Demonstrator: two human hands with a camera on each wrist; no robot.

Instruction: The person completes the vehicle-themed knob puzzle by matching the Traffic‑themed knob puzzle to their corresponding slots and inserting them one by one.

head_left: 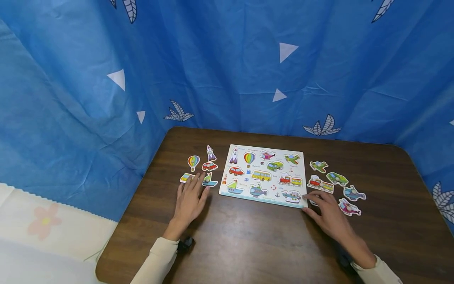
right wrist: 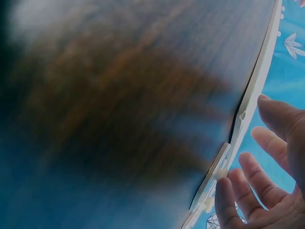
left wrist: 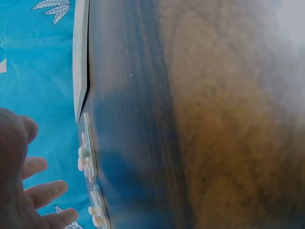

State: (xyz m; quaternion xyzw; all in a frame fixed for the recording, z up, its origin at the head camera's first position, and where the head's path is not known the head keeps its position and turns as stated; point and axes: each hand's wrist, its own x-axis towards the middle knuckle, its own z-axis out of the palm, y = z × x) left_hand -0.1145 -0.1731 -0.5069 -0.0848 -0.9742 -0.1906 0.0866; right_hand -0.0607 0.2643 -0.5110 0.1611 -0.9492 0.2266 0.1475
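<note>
A pale puzzle board (head_left: 227,163) printed with vehicles lies on the brown table. My left hand (head_left: 189,201) is left of it, fingers spread and fairly straight over the edge of a yellow bus piece (head_left: 185,177) and beside a sailboat piece (head_left: 210,182). In the left wrist view its fingers (left wrist: 45,194) show apart, beside knobbed pieces. At the board's lower right corner is my right hand (head_left: 330,215), fingers loosely bent, thumb near the edge. It partly covers a small piece (head_left: 313,203). The right wrist view shows its fingertips (right wrist: 225,191) near a knobbed piece (right wrist: 209,176), with nothing gripped.
Left of the board lie a rocket piece (head_left: 211,154), a balloon piece (head_left: 193,161) and a red car piece (head_left: 209,166). To its right are plane (head_left: 318,166), truck (head_left: 337,178), train (head_left: 320,184), submarine (head_left: 354,193) and pink helicopter (head_left: 349,207) pieces. A blue curtain (head_left: 227,79) hangs behind.
</note>
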